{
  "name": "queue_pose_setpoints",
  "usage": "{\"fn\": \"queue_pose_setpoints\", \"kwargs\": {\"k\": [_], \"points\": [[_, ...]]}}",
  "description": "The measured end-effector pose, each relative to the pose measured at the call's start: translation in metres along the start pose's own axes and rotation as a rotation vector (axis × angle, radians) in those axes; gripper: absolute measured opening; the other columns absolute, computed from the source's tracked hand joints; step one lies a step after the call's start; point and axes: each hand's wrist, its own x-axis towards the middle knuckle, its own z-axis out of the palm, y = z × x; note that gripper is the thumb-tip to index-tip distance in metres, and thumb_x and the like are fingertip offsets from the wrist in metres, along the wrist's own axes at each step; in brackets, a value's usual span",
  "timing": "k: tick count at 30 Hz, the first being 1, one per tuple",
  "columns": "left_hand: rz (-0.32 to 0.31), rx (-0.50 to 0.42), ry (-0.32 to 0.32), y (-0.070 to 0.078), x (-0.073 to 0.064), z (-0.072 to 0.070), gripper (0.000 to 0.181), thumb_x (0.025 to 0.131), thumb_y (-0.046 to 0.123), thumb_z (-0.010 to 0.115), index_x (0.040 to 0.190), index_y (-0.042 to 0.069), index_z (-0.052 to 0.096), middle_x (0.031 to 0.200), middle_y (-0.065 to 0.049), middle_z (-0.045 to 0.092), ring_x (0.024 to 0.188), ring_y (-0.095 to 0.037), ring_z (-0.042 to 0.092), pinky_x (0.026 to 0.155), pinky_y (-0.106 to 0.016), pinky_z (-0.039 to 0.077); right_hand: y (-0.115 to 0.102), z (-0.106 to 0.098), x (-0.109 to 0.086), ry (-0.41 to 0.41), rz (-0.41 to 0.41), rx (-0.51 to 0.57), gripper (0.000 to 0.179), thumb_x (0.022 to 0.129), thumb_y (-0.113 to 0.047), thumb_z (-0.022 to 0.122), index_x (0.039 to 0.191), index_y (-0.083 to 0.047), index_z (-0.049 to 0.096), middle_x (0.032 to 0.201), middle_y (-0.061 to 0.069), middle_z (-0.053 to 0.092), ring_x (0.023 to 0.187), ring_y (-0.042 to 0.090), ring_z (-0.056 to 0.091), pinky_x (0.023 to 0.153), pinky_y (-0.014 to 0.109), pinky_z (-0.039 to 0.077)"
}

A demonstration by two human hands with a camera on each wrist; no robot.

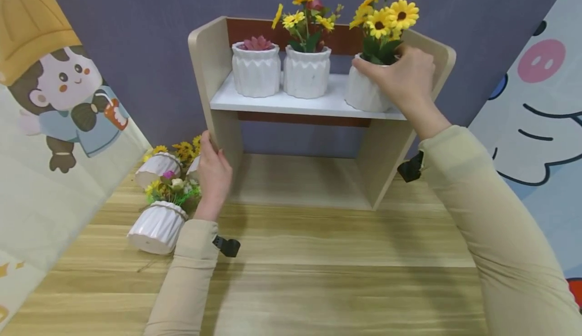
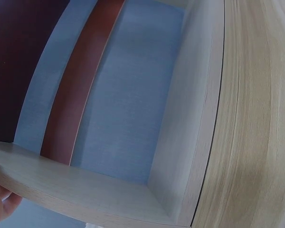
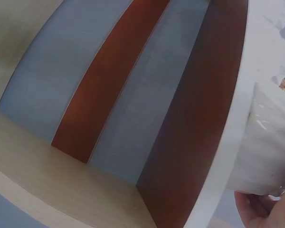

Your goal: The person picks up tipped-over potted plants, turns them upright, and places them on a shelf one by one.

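A small wooden shelf unit [image 1: 291, 107] has a white middle board and pale side panels. My right hand [image 1: 407, 76] grips the rim of a white flowerpot [image 1: 366, 89] with yellow daisies, at the right end of that board. In the right wrist view the fingers [image 3: 256, 211] curl round the white pot [image 3: 268, 142] beside the white board edge. My left hand [image 1: 214, 174] holds the front edge of the left side panel [image 1: 210, 73]; in the left wrist view, fingers [image 2: 9, 202] lie on its outer side.
On the board's left stand a white pot [image 1: 256, 70] with a pink succulent and another white pot [image 1: 307, 73] with yellow flowers. Several flowerpots lie tipped on the wooden table [image 1: 341, 275] at left, including a ribbed pot [image 1: 156, 227]. Cartoon panels [image 1: 59, 189] flank both sides.
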Motion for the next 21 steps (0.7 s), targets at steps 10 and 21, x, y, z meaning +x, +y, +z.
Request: {"fn": "queue_pose_setpoints", "kwargs": {"k": [10, 21], "points": [[-0.003, 0.018, 0.0, 0.0, 0.001, 0.001, 0.045, 0.09, 0.001, 0.044, 0.133, 0.004, 0.029, 0.12, -0.028, 0.05, 0.093, -0.047, 0.055, 0.077, -0.054, 0.05, -0.006, 0.012, 0.016, -0.042, 0.098, -0.021, 0.088, 0.062, -0.077, 0.053, 0.106, -0.001, 0.062, 0.083, 0.006, 0.055, 0.071, 0.018, 0.042, 0.056, 0.028, 0.032], [-0.008, 0.024, -0.014, 0.0, 0.001, 0.001, 0.046, 0.09, 0.0, 0.044, 0.133, 0.003, 0.029, 0.123, -0.027, 0.048, 0.094, -0.047, 0.055, 0.077, -0.053, 0.05, -0.007, 0.023, 0.026, -0.027, 0.14, -0.068, 0.095, 0.061, -0.081, 0.049, 0.104, 0.003, 0.061, 0.104, 0.018, 0.062, 0.1, 0.032, 0.055, 0.09, 0.041, 0.04]]}}
